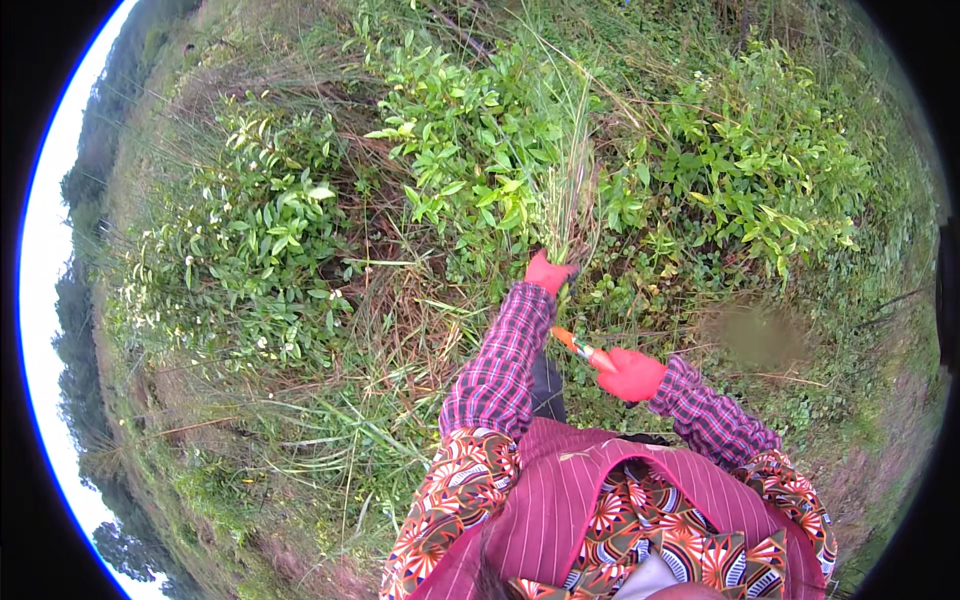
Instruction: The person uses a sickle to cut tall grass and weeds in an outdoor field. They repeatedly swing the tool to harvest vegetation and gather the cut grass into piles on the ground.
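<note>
My left hand (551, 273), in a red glove with a dark palm side, is closed around a bunch of long grass stems (568, 202). The stems rise from the fist and fan out away from me, beside a leafy green shrub (480, 142). Lower and to the right, my right hand (632, 375), also in a red glove, grips the orange handle (576, 343) of a hand tool. White and green marks show on the handle. Its far end points towards my left wrist; no blade can be made out.
A shrub with small white flowers (277, 232) grows at the left, and another leafy shrub (757, 165) at the right. Dry brown stalks and cut-looking grass blades (405, 330) litter the ground between them. My dark trouser leg (549, 390) shows below my left forearm.
</note>
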Motion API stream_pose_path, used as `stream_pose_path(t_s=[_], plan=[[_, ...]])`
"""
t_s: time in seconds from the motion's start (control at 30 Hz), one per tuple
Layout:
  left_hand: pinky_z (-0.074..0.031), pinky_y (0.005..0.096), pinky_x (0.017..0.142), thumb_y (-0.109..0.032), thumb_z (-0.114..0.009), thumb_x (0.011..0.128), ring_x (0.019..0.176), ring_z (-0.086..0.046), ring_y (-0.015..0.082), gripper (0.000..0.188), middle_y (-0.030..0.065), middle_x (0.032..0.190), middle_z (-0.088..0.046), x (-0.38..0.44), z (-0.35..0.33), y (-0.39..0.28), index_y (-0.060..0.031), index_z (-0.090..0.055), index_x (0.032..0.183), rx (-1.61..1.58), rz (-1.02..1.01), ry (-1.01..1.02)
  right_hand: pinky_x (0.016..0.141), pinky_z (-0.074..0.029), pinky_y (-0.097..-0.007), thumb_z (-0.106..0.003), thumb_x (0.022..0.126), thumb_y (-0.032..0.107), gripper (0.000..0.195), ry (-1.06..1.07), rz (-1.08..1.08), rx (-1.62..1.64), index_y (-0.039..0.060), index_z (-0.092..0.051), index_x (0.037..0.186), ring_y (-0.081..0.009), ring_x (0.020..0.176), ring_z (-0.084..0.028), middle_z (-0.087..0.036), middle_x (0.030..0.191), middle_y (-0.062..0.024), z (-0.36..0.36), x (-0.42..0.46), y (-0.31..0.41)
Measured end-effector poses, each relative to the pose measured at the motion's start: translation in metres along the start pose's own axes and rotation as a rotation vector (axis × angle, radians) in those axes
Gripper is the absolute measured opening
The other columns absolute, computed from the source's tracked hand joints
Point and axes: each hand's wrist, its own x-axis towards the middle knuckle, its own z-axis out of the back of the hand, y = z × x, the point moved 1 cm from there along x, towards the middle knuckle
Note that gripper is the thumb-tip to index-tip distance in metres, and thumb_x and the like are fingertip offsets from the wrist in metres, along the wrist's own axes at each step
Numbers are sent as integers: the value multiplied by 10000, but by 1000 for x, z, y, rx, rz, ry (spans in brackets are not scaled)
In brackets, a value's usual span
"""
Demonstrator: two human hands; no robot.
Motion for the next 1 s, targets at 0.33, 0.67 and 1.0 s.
stream_pose_path(t_s=[0.33, 0.67, 1.0], plan=[[-392, 341, 926, -405, -814, 520, 1062, -498, 258, 1033, 229, 1162, -492, -33, -26, 19, 106, -289, 1248, 272, 64, 142, 666, -460, -395, -467, 763, 366, 367, 37, -46, 135, 49, -546, 931, -327, 768, -594, -592, 836, -206, -13, -28, -25], [-468, 341, 576, -309, -695, 691, 653, -570, 182, 487, 105, 834, -623, -27, 6, 3, 57, -562, 982, -162, 158, -191, 605, -450, -381, -488, 781, 336, 351, -15, -31, 130, 48, -505, 982, -278, 714, -572, -562, 832, -190, -4, -67, -48], [-491, 320, 506, -77, -697, 699, 497, -507, 156, 362, 83, 661, -557, -51, 180, -123, 71, -520, 978, -733, -377, -505, 370, -348, -244, -490, 817, 213, 200, -623, 99, 804, 20, -483, 865, -81, 415, -423, -454, 571, 10, 101, -13, -59]])
